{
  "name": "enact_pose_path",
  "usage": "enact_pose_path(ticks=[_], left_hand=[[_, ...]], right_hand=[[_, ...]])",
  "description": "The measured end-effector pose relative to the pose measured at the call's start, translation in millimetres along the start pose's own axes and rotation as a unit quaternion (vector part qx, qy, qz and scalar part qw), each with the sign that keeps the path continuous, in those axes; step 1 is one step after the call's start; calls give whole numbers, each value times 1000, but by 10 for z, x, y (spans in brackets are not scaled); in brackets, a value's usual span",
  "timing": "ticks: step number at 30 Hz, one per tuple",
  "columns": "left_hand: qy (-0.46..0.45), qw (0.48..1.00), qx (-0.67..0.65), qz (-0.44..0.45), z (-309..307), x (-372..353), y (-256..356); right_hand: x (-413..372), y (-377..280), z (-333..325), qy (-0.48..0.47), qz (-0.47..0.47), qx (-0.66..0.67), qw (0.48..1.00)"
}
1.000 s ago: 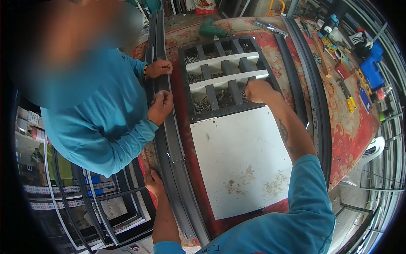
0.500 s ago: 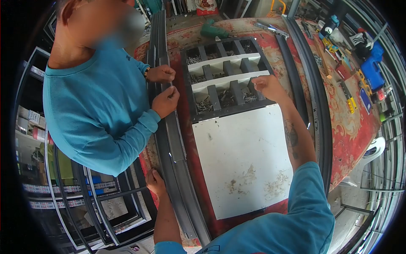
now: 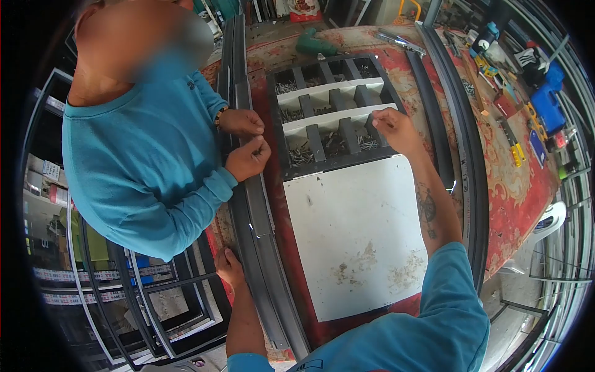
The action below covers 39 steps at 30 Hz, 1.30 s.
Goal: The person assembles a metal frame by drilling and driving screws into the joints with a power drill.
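My right hand [image 3: 395, 130] is over the right front of a dark organizer box [image 3: 277, 139], thumb and fingertips pinched together. Whatever is between those fingertips is too small to make out. Below it, the box's compartments hold loose metal screws [image 3: 302, 154], split up by white strips and grey dividers. A white panel [image 3: 356, 229] with brown stains extends from the box toward me. My left hand [image 3: 229, 268] rests low against the left side of a long dark metal profile [image 3: 263, 260], fingers loosely extended and partly hidden.
A co-worker in a blue shirt [image 3: 142, 167] stands at left, hands [image 3: 248, 155] close together over the profile. More dark profiles [image 3: 462, 136] lie right of the box. A green power tool [image 3: 315, 43] lies behind it. Hand tools and a blue case [image 3: 546, 99] are at far right.
The co-worker's hands have shifted slightly right, toward the box, and the head has turned. My right hand stays over the compartments with a small change of fingers; my left hand has barely moved.
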<state>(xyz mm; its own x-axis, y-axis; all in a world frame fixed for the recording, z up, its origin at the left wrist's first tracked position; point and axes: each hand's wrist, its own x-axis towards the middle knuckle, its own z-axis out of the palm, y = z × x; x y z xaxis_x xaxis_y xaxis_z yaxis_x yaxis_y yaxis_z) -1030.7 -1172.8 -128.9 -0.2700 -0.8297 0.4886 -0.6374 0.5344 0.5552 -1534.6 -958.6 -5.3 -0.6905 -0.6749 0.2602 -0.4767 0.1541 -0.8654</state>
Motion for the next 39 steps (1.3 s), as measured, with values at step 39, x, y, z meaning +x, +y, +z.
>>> enact_pose_path(ticks=[39], left_hand=[[-6,1000,-19,-22,-27,19,78]], right_hand=[[-250,-48,285,33,25,-82,996]])
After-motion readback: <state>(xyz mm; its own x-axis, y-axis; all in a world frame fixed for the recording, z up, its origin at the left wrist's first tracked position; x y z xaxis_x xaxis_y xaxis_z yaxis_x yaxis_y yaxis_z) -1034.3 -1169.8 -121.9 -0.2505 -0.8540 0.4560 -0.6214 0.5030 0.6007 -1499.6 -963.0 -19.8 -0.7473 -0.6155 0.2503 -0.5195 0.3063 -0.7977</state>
